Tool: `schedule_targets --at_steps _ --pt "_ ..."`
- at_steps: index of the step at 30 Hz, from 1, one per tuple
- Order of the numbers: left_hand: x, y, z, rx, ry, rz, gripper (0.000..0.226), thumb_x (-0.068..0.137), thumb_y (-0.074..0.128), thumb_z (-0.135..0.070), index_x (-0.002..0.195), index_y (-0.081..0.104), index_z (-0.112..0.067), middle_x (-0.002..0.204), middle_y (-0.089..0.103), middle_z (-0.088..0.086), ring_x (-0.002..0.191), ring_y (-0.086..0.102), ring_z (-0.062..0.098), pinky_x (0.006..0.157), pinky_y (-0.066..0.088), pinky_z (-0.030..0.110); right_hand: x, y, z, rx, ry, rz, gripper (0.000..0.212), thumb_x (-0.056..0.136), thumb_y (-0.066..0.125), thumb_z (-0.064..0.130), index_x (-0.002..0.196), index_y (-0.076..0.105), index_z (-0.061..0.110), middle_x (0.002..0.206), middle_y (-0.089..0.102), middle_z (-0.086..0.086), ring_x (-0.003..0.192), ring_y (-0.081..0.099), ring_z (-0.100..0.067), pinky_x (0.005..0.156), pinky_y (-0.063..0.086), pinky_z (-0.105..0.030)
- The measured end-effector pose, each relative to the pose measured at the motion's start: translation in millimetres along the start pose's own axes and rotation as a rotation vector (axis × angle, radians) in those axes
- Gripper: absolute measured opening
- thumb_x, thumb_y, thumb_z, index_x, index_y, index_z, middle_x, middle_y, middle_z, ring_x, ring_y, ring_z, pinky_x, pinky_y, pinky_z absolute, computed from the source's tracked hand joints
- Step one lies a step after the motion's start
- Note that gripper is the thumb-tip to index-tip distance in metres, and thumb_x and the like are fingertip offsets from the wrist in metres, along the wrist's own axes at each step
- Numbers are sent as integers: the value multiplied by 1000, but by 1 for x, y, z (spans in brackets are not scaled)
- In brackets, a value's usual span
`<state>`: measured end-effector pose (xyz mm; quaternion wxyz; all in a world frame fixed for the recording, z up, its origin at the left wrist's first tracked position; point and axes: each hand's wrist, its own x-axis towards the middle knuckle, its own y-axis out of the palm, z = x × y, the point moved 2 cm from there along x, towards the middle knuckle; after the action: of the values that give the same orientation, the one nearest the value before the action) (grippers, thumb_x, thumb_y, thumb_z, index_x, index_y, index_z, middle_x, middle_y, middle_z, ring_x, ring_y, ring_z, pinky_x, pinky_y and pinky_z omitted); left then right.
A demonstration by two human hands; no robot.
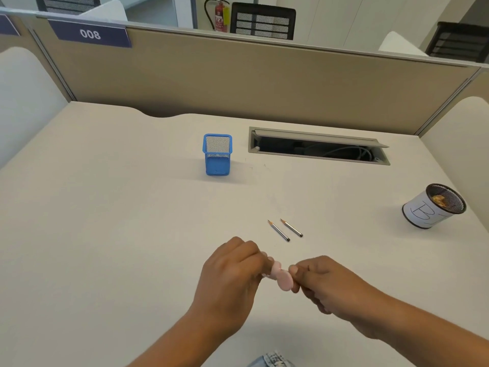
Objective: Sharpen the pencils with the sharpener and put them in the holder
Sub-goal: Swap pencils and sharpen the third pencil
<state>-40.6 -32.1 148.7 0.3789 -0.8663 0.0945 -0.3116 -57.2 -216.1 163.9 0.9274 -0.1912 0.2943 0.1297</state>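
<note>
- In the head view, we see the left hand and the right hand meeting just above the near part of the pale bench.
- Between them is a pink sharpener. The left grip is closed on its left end, and the right fingers are closed against its right side. We cannot tell if a pencil is inside the right grip.
- Two short pencils lie side by side on the bench, just beyond the sharpener, points away from us. They do not touch each other.
- The blue mesh holder stands upright well beyond the pencils, to their left.
- A cable slot is open in the bench, just right of the holder.
- A black mesh cup wrapped in white paper stands far right of the pencils, with shavings in it.
</note>
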Motion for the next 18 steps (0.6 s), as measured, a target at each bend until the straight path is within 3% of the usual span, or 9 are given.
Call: schedule_targets --at_steps 4,6,8,10,13,16,18 --pt "4 -2 3 -93 -203 44 25 71 84 -17 82 66 -30 79 63 -16 76 58 8 59 48 25 -8 -8 13 -677 -433 -252 28 97 40 55 86 55 34 66 52 12 60 43 -8 55 35 -22" --pt "4 -4 3 -159 -285 44 25 69 85 -23 83 66 -30 79 62 -17 76 56 4 61 43 19 -12 -12 18 -999 -686 -395 27 99 38 48 93 57 31 75 57 13 68 46 -10 56 37 -23" --pt "5 -5 2 -239 -340 30 25 67 86 -27 82 66 -31 76 63 -17 74 58 4 61 43 18 -11 -15 20 -1095 -859 -453 30 99 42 36 87 64 20 72 57 6 63 45 -18 50 37 -29" --pt "5 -7 1 -275 -353 21 25 67 86 -29 82 67 -33 75 64 -18 73 60 4 61 46 20 -8 -13 20 -1111 -910 -468 29 97 47 30 81 66 16 68 55 2 58 44 -22 47 36 -32" --pt "5 -8 -2 -186 -256 -30 23 70 85 -27 82 67 -31 76 65 -18 74 63 3 59 49 24 -7 -8 23 -1010 -799 -456 32 96 44 33 75 62 18 64 56 4 57 46 -20 48 40 -32" --pt "3 -6 -4 6 -96 -114 12 77 79 -20 79 69 -28 75 66 -14 69 62 12 52 48 30 -1 -3 23 -662 -388 -347 39 98 44 36 65 55 20 55 50 7 52 39 -11 50 35 -24" --pt "0 -3 -4 123 20 -167 11 85 72 -14 76 72 -22 73 68 -9 66 63 19 51 47 33 2 -1 19 -236 -49 -195 47 100 48 33 54 51 21 50 35 9 46 26 -10 44 23 -21"
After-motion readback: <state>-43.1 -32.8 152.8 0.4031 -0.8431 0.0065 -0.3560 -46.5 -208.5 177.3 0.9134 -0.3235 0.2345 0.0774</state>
